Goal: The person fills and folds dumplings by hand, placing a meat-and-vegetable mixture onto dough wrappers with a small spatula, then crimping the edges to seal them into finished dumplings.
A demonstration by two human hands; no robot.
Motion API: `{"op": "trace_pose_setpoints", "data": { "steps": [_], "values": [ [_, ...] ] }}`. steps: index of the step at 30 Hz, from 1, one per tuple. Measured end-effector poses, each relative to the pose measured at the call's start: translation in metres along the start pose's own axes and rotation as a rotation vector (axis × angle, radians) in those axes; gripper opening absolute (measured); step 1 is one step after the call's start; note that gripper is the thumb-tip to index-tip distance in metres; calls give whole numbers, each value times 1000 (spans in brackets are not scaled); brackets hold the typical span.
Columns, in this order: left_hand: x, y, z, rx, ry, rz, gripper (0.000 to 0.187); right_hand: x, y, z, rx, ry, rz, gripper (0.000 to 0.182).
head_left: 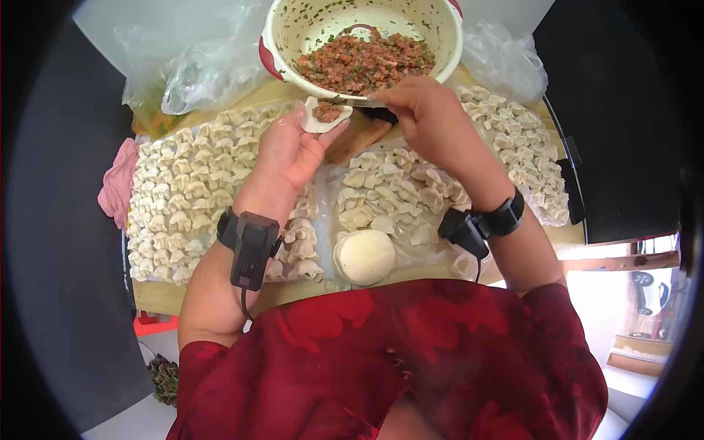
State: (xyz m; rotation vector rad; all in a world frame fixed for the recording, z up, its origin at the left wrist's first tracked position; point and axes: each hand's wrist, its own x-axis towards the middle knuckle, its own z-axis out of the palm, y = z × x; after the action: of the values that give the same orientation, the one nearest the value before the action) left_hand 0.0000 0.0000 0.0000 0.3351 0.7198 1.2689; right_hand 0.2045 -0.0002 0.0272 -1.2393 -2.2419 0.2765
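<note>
In my left hand (299, 147) lies a round dough wrapper (311, 125) with meat filling (328, 111) on it. My right hand (422, 110) is closed on the handle of a thin utensil (357, 102), whose far end reaches over the filling. Just beyond both hands stands a cream bowl (272, 37) with minced meat and green bits (367, 62) inside. Below the hands, a stack of round wrappers (365, 257) sits near the table's front edge, beside a group of folded dumplings (389, 183).
Rows of dumplings (183, 191) cover the table's left side, and more dumplings (513, 139) lie at the right. Plastic bags (213, 81) flank the bowl. A pink cloth (119, 183) hangs at the left edge. Dark panels stand on both sides.
</note>
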Motion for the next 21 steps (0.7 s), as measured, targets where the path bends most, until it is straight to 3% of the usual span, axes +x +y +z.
{"op": "trace_pose_setpoints", "data": {
  "steps": [2,6,12,14,21],
  "values": [
    [-2,1,4,28,26,20,36,-7,-1,8,30,184,-82,29],
    [-3,-1,-2,9,3,-10,35,-3,0,3,55,279,-114,29],
    [-4,-2,1,40,20,10,35,38,21,2,-189,84,1,22],
    [-4,-2,2,29,18,-3,35,47,17,2,-172,-128,134,21],
    [-1,-4,0,-1,-10,-13,35,24,8,-3,-7,28,121,22]
  ]
}}
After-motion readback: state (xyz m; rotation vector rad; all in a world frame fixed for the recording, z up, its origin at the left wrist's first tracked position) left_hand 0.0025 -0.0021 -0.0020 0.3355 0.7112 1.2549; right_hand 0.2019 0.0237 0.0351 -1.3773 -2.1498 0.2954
